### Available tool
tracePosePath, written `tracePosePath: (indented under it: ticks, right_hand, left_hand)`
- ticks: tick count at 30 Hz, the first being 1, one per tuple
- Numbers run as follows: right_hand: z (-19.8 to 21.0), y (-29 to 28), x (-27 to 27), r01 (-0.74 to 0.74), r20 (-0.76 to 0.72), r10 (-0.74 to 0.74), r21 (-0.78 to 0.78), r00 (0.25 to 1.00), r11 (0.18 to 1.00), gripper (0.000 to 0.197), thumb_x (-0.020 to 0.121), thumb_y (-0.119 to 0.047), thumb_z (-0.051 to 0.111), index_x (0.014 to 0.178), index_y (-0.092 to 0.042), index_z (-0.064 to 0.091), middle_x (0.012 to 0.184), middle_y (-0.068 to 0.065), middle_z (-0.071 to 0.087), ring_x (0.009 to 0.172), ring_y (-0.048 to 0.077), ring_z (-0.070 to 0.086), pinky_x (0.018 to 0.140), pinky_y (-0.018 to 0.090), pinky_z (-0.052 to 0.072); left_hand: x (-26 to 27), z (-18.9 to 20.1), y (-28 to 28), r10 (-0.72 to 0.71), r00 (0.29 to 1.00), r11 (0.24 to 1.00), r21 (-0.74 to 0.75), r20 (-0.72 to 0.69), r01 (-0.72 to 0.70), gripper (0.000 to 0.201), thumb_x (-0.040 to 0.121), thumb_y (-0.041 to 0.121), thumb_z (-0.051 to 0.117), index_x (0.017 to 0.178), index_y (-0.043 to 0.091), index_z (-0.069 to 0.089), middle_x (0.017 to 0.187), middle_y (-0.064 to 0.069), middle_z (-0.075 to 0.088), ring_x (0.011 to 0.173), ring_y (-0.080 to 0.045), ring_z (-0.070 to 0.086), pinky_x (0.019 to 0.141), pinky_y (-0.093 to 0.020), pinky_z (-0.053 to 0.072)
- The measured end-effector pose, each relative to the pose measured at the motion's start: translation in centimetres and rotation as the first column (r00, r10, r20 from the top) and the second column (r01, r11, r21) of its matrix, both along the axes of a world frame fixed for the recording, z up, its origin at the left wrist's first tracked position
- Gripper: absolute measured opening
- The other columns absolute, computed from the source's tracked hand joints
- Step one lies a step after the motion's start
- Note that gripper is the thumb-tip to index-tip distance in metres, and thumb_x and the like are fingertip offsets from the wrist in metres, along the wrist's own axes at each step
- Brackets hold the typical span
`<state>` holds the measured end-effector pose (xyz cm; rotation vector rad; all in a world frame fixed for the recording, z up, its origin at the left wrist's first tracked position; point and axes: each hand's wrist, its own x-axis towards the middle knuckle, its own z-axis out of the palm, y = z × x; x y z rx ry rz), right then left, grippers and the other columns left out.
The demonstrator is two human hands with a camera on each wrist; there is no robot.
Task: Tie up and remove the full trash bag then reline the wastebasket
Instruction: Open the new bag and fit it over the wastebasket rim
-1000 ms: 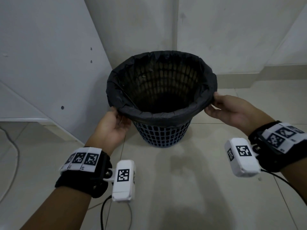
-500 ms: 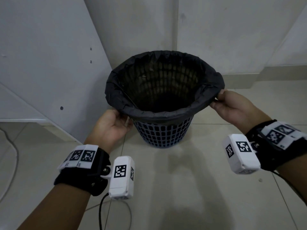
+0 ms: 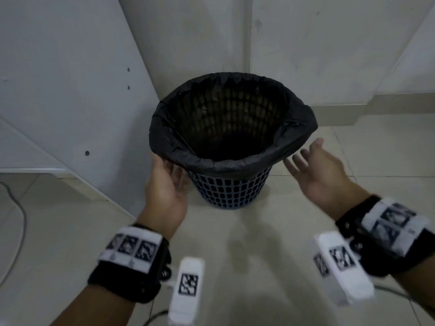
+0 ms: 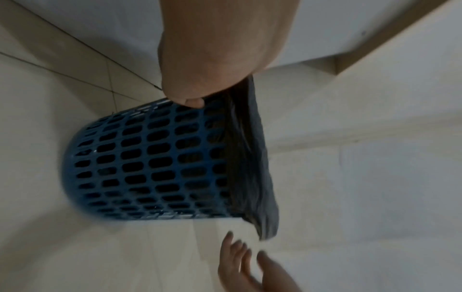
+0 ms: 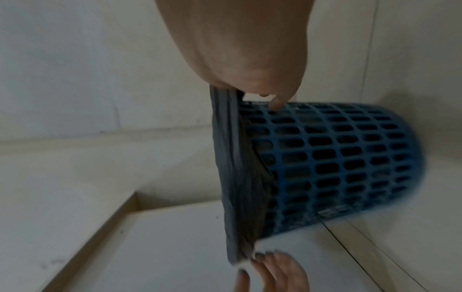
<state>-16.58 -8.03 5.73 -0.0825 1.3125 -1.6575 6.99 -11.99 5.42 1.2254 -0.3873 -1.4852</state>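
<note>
A blue mesh wastebasket [image 3: 231, 191] stands on the tiled floor, lined with a black trash bag [image 3: 235, 165] whose edge is folded out over the rim. The inside looks dark and I see no trash in it. My left hand [image 3: 173, 172] is at the basket's left side, fingers straight just under the bag's overhang. My right hand [image 3: 308, 161] hovers to the right of the rim with spread fingers, apart from the bag. From the left wrist the basket [image 4: 150, 164], bag [image 4: 250, 158] and right hand [image 4: 240, 260] show; from the right wrist the left hand [image 5: 272, 270] lies by the bag's edge [image 5: 232, 168].
A white cabinet panel [image 3: 58, 90] stands close on the left of the basket, and a wall with a baseboard [image 3: 341, 107] is behind it. A grey cable [image 3: 18, 208] lies on the floor at far left. Bare tiles [image 3: 247, 255] stretch in front.
Both hands have let go of the bag's rim, which they were pinching before. The right hand has pulled back and opened; the left hand's fingers have straightened beside the basket.
</note>
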Motion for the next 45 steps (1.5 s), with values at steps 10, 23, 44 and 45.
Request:
tracePosePath:
  ticks: [10,23,44,45]
  right_hand:
    - [-1.6,4.3,7.1,-0.284,-0.108,0.274,-0.086,0.956,0.955,0.035,0.098,-0.031,0.054,0.108,0.002,0.063,0.092,0.010,0.062,0.079,0.014,0.060,0.087,0.034,0.059]
    - [0.3,3.4,5.3,-0.253,0.186,0.302,-0.248,0.935,0.935,0.030,0.102,-0.004,0.039,0.123,0.003,0.059,0.114,0.016,0.073,0.106,0.024,0.071,0.092,0.034,0.057]
    - [0.0,3.8,8.1,-0.332,0.102,0.358,-0.208,0.928,0.920,0.044,0.096,-0.029,0.061,0.126,0.002,0.058,0.116,0.017,0.072,0.105,0.021,0.071,0.098,0.034,0.054]
    - [-0.1,3.9,7.9,-0.297,0.112,0.325,-0.209,0.939,0.932,0.045,0.096,-0.031,0.060,0.125,0.003,0.057,0.117,0.017,0.071,0.104,0.022,0.071,0.097,0.034,0.055]
  left_hand:
    - [-3.3,-1.9,5.6,-0.112,0.980,0.983,-0.126,0.164,0.134,0.035,0.103,0.044,0.046,0.120,0.022,0.067,0.108,0.006,0.070,0.088,-0.010,0.062,0.079,-0.026,0.053]
    - [-2.7,-0.3,4.3,-0.172,0.976,0.985,0.002,-0.133,0.174,0.030,0.108,0.019,0.044,0.133,0.015,0.060,0.116,0.001,0.070,0.095,-0.009,0.068,0.077,-0.022,0.054]
    - [-0.5,1.1,2.2,-0.062,0.977,0.996,-0.071,-0.205,0.048,0.039,0.097,0.008,0.060,0.136,0.014,0.054,0.127,-0.011,0.067,0.090,-0.018,0.071,0.070,-0.029,0.062]
    - [-0.2,1.2,1.7,-0.063,0.975,0.996,-0.072,-0.213,0.048,0.036,0.097,0.008,0.060,0.133,0.014,0.055,0.126,-0.011,0.066,0.089,-0.019,0.070,0.071,-0.030,0.062]
